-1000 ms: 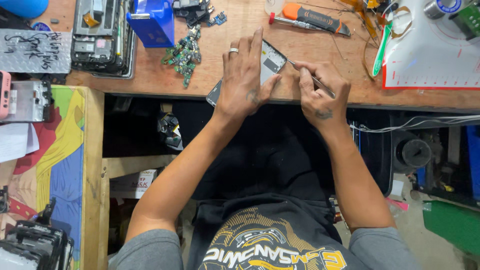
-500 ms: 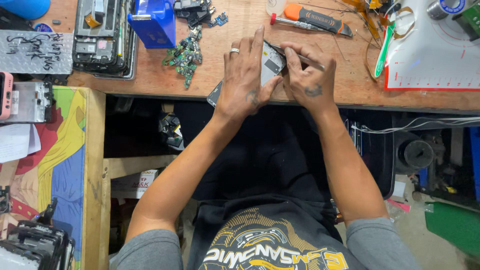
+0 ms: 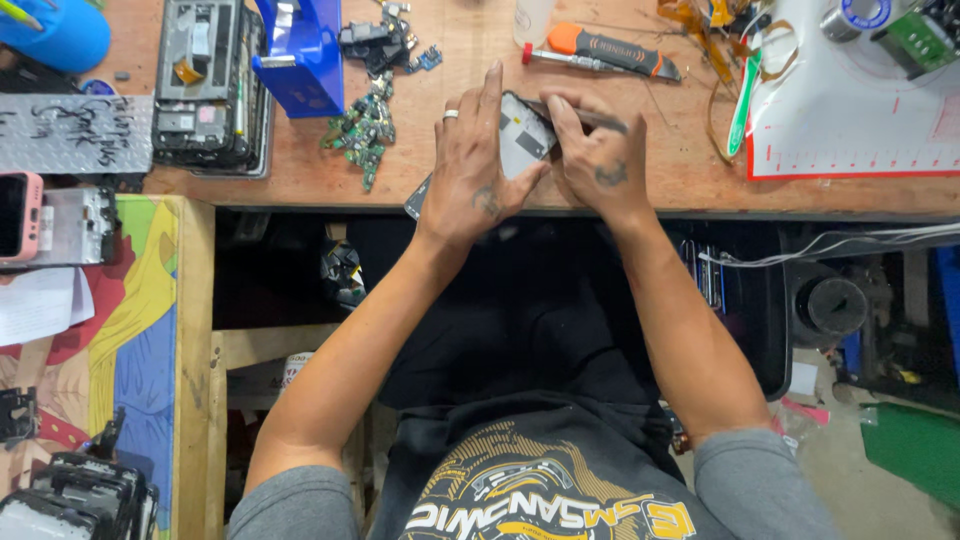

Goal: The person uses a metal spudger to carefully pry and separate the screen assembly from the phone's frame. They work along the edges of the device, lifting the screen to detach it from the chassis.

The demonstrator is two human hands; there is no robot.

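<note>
Head view: an opened phone lies at the near edge of the wooden workbench, its long axis slanting from near-left to far-right. The left hand lies flat over its near-left half, pinning it down. The right hand sits just right of it, fingers closed on a thin tool whose tip reaches the phone's far-right corner.
</note>
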